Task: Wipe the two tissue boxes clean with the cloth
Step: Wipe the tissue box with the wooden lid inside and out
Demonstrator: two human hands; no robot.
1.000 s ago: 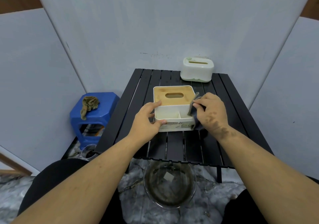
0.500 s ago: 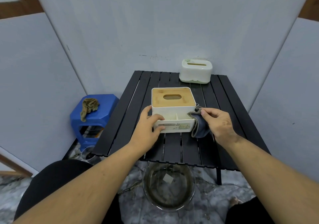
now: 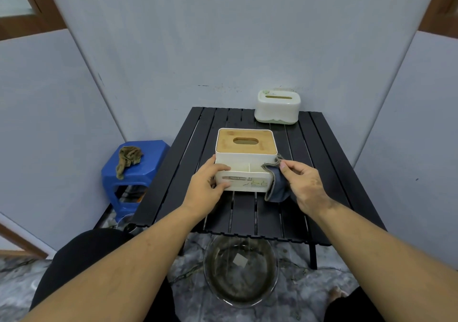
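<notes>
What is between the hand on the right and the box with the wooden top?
The grey cloth. In the head view the right hand presses it against the near right corner of the wooden-topped tissue box.

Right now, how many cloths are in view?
2. A grey cloth is in the right hand, against the right front corner of the wood-lidded tissue box. A brown rag lies on the blue stool, left of the table.
</notes>
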